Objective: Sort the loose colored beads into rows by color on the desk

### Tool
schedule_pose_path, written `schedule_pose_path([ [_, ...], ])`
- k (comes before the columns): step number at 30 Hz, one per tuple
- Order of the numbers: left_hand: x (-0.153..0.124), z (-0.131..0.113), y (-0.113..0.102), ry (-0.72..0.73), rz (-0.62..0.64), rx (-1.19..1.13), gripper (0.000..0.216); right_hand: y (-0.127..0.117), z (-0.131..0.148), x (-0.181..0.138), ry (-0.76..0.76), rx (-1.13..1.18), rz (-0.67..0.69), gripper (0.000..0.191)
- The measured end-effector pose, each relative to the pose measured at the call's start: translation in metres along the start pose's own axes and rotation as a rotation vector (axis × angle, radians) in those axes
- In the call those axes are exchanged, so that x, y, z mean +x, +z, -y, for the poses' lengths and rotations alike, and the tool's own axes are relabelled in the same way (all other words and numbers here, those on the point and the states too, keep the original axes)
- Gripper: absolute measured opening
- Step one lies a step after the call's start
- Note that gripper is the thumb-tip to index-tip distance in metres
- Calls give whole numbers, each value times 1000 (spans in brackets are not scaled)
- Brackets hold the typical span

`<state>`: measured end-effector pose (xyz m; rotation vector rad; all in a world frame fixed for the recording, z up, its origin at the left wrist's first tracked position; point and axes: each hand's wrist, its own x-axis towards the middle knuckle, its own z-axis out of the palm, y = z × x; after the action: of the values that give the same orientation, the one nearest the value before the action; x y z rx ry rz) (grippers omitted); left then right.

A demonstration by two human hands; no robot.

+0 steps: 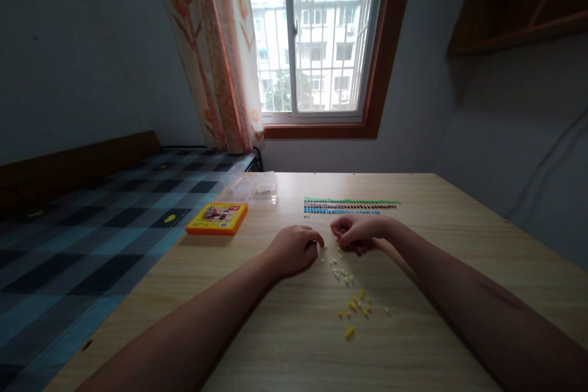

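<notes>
My left hand [296, 250] rests low over the table with its fingers curled, the index fingertip by a small pale yellow piece [324, 248]. Opposite it, my right hand [356, 233] is closed, its fingers bent inward; whatever may be in them is hidden. Just below the hands lie loose pale yellow pieces [344, 275], small like toy building bricks. Closer to me are several brighter yellow pieces [352, 305]. Beyond the hands run neat rows of tiny green pieces [351, 200], dark brown pieces [340, 206] and blue pieces [337, 211].
A yellow-orange box [217, 219] with a printed picture lies at the table's left edge. Behind it stands a clear plastic case [264, 187]. The wooden table [482, 263] meets the wall below the window. A bed with a checked cover [114, 220] is on the left.
</notes>
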<state>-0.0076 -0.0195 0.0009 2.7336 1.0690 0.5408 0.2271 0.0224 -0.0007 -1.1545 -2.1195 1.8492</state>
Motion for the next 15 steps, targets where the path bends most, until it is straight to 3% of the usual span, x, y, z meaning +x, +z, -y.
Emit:
schedule_pose_path([
  [15,-1,0,0,37,15,-37,28,1,1,1,-9,2,-2,23],
])
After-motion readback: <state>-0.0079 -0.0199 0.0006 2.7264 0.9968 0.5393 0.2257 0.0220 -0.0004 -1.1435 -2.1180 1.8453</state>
